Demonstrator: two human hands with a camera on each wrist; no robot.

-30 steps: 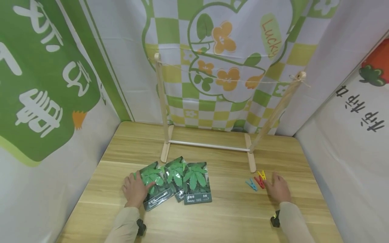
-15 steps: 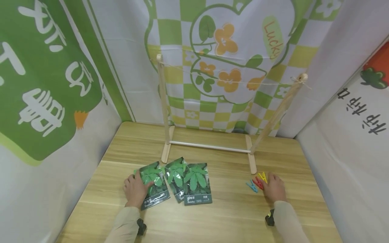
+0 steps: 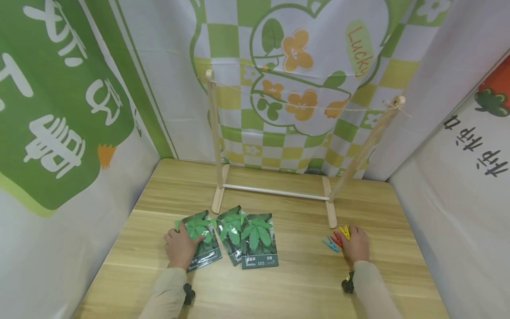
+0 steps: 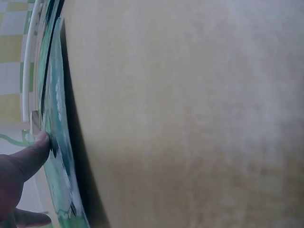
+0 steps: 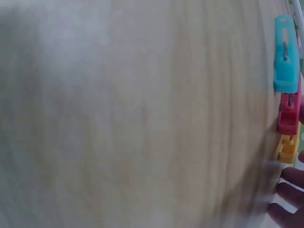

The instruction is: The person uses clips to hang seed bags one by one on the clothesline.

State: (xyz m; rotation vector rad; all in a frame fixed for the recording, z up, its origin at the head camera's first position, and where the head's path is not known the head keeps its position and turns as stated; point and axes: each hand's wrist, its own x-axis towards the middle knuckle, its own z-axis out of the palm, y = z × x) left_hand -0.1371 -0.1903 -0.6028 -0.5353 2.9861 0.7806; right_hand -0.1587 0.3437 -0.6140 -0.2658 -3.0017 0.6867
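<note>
In the head view my left hand (image 3: 179, 246) rests on the leftmost leaf-printed packet (image 3: 205, 254), its thumb across the face and its fingers by the left edge. A middle packet (image 3: 229, 228) and a right packet (image 3: 258, 239) lie beside it, partly overlapping. The left wrist view shows the thumb against a packet's (image 4: 59, 109) face. On the right, my right hand (image 3: 356, 244) touches the yellow clip (image 3: 345, 232), fingers loosely bent. Against that clip lie the red clip (image 3: 336, 239) and blue clip (image 3: 330, 244), also seen as blue (image 5: 286, 57) and red (image 5: 288, 114) clips in the right wrist view.
Behind the packets and clips stands a wooden frame (image 3: 216, 133) with a string (image 3: 303, 106) between its post tops and a white rod (image 3: 275, 192) low down. Printed curtains (image 3: 223, 40) enclose the wooden table (image 3: 295, 292) behind and at both sides.
My right hand has moved left, up against the clips, and the red clip has shifted slightly left. The leftmost packet has shifted a little under my left hand, which has moved slightly right.
</note>
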